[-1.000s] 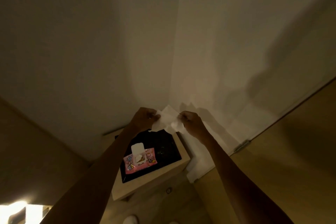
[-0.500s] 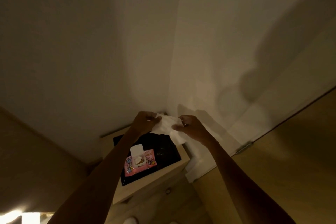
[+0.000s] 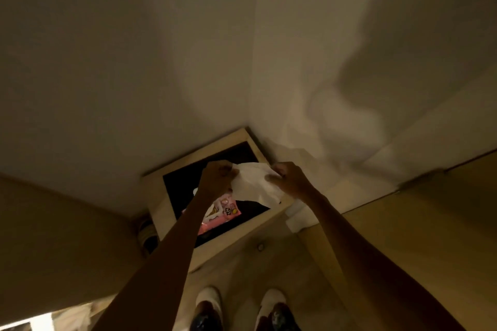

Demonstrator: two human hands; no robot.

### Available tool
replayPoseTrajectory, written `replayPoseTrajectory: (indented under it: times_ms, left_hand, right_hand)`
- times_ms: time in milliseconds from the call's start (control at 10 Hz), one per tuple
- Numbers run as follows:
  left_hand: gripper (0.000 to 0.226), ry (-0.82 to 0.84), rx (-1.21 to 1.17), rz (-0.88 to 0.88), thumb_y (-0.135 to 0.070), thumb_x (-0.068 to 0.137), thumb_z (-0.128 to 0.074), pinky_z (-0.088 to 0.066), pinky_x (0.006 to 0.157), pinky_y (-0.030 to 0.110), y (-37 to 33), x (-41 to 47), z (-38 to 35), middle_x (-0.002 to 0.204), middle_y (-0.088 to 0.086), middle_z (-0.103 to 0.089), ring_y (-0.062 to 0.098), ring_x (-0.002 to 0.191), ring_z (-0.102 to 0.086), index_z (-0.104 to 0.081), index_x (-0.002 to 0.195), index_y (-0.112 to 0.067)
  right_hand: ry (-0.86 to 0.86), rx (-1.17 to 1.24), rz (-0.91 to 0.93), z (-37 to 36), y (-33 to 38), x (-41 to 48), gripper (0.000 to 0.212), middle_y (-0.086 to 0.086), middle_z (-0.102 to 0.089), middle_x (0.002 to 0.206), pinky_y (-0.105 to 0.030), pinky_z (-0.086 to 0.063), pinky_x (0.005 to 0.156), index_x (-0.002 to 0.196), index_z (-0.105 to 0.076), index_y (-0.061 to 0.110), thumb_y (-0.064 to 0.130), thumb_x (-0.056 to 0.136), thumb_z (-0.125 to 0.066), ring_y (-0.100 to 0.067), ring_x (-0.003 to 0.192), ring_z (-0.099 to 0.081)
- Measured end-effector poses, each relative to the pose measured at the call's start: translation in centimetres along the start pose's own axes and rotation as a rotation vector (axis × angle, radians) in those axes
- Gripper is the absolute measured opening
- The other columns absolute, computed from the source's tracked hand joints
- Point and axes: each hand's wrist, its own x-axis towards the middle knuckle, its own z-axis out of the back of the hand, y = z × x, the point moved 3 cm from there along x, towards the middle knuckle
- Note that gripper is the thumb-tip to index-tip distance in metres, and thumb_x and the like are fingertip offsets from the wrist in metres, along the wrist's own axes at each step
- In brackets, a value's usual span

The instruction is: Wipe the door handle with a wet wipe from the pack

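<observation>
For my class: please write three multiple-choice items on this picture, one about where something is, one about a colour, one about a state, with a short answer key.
1. Where does the pack of wipes lie?
A. On the dark top of the small wooden cabinet
B. On the floor by the feet
C. On a wall shelf

2. What is the main colour of the pack?
A. Green
B. Pink
C. Blue

3. How is the wet wipe held?
A. Pinched between both hands
B. In one hand only
C. Lying loose on the cabinet

Key:
1 A, the pack rests on the black surface framed in light wood.
2 B, its wrapper is pink with small printed pictures.
3 A, the left hand and the right hand each grip an edge, and the wipe is spread between them above the cabinet.
</observation>
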Motion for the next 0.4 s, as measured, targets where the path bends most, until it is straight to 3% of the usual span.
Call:
replayPoseTrajectory:
  times_ms: [100, 300, 400]
  left_hand:
    - [0.019, -0.008, 0.055, 0.021, -0.012, 0.088, -0.064, -0.059, 0.072, 0.055, 5.7, 4.2, -1.9, 0.107, 0.024, -0.065, 0.04, 0.095, -0.066, -0.067, 0.104, -0.002]
    - [0.029, -0.007, 0.271, -0.047, -0.019, 0.089, -0.064, -0.057, 0.059, 0.026, 13.8, 12.9, -6.0, 0.106, 0.015, -0.067, 0.023, 0.078, -0.065, -0.066, 0.113, -0.004]
    - [0.035, -0.031, 0.426, -0.062, -0.024, 0.088, -0.064, -0.055, 0.087, 0.037, 16.5, 15.3, -7.0, 0.117, 0.014, -0.065, 0.026, 0.098, -0.065, -0.062, 0.118, -0.007]
  right_hand:
    - [0.025, 0.002, -0.046, -4.5, -4.9, 2.9, 0.016, 0.001, -0.064, 0.079, -0.02, -0.046, 0.06, 0.094, -0.065, 0.018, 0.033, 0.089, -0.066, -0.014, 0.074, -0.063]
    - [-0.008, -0.058, -0.166, -11.3, -13.1, 8.7, 0.025, -0.008, -0.065, 0.089, -0.026, -0.048, 0.066, 0.102, -0.065, 0.01, 0.031, 0.089, -0.063, -0.022, 0.083, -0.064]
    - [-0.085, -0.267, -0.161, -13.2, -16.0, 9.7, 0.034, -0.011, -0.061, 0.112, -0.034, -0.05, 0.083, 0.117, -0.059, 0.012, 0.033, 0.091, -0.06, -0.027, 0.104, -0.06]
